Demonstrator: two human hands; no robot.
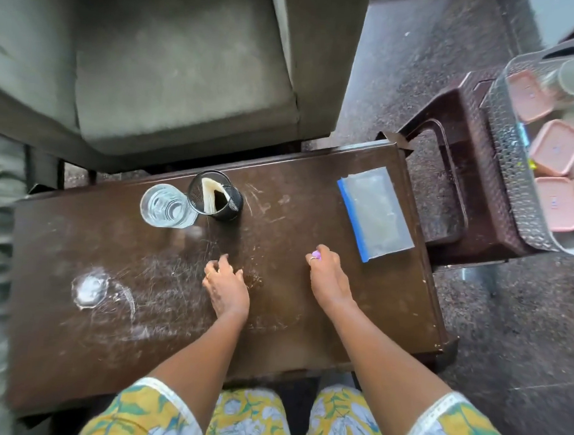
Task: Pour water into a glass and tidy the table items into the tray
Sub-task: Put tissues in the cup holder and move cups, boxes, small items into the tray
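A clear glass holding water stands at the back left of the dark brown table. Touching its right side is a black mesh cup with a folded pale paper inside. A clear zip bag with a blue strip lies flat at the table's right end. My left hand rests on the table's middle, fingers loosely curled and holding nothing. My right hand is closed around a small purple object, left of the zip bag. A clear perforated tray sits off to the right on a brown stool.
The tray holds several pink-lidded boxes and jars. The brown plastic stool stands against the table's right end. A grey-green armchair is behind the table. A white powdery ring marks the table's left side.
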